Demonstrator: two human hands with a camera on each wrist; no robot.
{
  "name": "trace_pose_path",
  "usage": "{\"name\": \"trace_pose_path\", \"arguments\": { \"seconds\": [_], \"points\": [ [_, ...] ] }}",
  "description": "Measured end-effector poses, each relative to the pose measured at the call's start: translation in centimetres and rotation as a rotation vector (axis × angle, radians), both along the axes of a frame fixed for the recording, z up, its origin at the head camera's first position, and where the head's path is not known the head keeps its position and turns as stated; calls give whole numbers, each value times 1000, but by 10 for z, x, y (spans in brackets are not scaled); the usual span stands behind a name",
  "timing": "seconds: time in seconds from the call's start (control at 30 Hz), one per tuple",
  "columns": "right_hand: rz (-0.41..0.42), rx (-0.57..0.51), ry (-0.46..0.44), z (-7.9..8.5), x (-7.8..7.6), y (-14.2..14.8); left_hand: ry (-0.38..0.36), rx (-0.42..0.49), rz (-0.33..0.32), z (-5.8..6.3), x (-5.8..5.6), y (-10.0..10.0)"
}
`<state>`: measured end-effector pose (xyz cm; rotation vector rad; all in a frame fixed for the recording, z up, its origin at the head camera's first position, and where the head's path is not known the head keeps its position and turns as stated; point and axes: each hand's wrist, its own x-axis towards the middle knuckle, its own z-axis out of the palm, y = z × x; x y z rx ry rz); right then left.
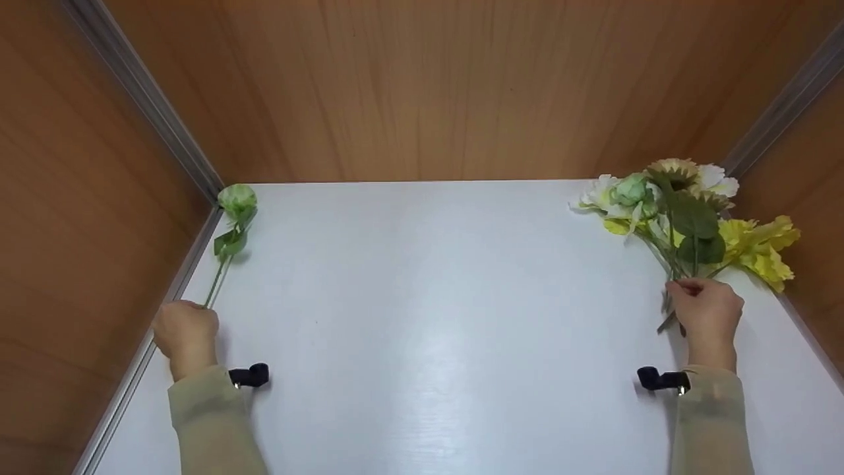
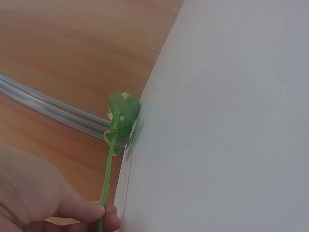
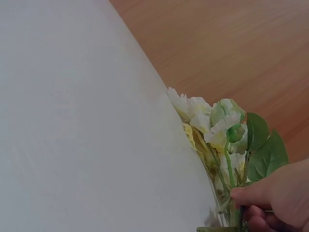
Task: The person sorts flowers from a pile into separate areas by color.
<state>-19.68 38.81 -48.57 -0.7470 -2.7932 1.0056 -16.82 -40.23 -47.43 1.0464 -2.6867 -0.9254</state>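
Observation:
At the left side of the white table, my left hand [image 1: 186, 330] pinches the stem of a single green artificial flower [image 1: 237, 199]. Its bloom points toward the far left corner, with leaves [image 1: 231, 243] partway down the stem. In the left wrist view, thumb and fingers close on the lower stem [image 2: 107, 176]. Over on the right, my right hand [image 1: 711, 313] pinches a stem at a cluster of artificial flowers [image 1: 672, 198]. White, pale green and yellow blooms [image 1: 768, 247] fan out there. How many stems the fingers hold, I cannot tell.
A white tabletop [image 1: 422, 297] stretches between the two hands. Wood-grain panels [image 1: 422, 86] rise at the back and both sides, with grey metal strips [image 1: 155, 105] at the corners. Each wrist wears a small black device [image 1: 250, 375].

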Motion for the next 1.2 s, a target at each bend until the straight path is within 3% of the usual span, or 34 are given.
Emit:
{"name": "trace_pose_path", "arguments": {
  "seconds": [0.2, 0.37, 0.67, 1.0, 1.2],
  "points": [
    [-9, -37, 54, 0, -5, -5, 10, -88, 9, -4, 3, -8],
    [-36, -143, 57, 4, -8, -9, -4, -157, -7, -7, 5, -13],
    [-100, -340, 77, 20, -10, -17, -21, -148, -5, -7, 6, -13],
    [-178, -503, 161, 31, -8, -19, -62, -170, -6, -15, -3, -11],
    [-229, -665, 257, 32, -12, -23, -78, -181, -15, -10, -5, -10]
  ]
}}
